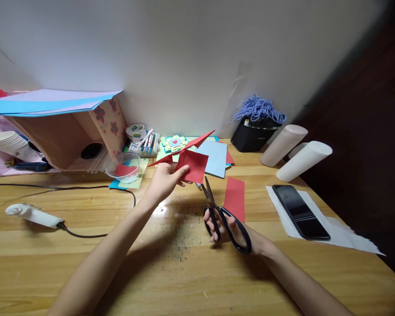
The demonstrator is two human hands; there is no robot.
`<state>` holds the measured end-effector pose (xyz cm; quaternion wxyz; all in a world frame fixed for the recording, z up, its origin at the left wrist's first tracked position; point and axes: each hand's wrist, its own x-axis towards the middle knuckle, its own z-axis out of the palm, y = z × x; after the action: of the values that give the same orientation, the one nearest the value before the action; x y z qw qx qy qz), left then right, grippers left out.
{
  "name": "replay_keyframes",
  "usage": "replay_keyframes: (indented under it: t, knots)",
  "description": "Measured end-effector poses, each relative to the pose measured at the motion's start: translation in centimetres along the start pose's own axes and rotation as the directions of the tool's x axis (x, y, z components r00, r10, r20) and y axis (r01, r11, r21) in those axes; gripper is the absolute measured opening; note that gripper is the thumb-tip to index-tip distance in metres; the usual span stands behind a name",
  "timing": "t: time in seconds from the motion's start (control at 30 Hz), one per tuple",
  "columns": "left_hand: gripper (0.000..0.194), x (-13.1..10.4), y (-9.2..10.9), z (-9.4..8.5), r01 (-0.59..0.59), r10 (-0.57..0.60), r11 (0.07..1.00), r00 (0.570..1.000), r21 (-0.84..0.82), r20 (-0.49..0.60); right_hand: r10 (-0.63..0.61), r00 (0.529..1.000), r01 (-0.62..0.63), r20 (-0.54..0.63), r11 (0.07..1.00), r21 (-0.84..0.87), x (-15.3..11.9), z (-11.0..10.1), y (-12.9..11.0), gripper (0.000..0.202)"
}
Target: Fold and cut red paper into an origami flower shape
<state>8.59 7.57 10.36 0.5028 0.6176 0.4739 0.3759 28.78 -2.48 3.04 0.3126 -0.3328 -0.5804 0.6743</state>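
Between the thumb and fingers of my left hand (167,179) is a piece of red paper (195,166), held up over the table with folded, angled parts sticking out behind it. My right hand (225,228) has its fingers through the black handles of a pair of scissors (210,198). The blades are parted a little and point up toward the lower right corner of the red paper. Flat on the table just behind the scissors lies a red paper strip (235,198).
Blue-grey paper sheets (213,158) and a layered paper flower (174,143) lie at the back. Left are a clear bowl (123,169), markers (148,142), a cardboard box (107,127) and a corded white glue gun (36,215). Right are a phone (299,210), white rolls (304,160) and a black pouch (255,136).
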Motion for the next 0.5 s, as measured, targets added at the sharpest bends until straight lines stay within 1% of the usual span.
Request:
replay_keyframes:
  t: [0.17, 0.3, 0.5]
  knots:
    - [0.022, 0.08, -0.28, 0.43, 0.045, -0.043, 0.998, 0.998, -0.051, 0.047, -0.020, 1.000, 0.020, 0.014, 0.999, -0.032, 0.15, -0.11, 0.44, 0.071]
    - [0.019, -0.05, -0.29, 0.72, 0.074, -0.072, 0.996, 0.996, -0.051, 0.055, -0.014, 1.000, 0.014, 0.012, 0.999, -0.034, 0.00, -0.24, 0.80, 0.069]
    - [0.018, -0.09, -0.03, 0.88, 0.089, -0.088, 0.996, 0.995, -0.026, 0.052, 0.015, 1.000, -0.016, -0.010, 0.998, -0.053, -0.11, -0.08, 0.02, 0.069]
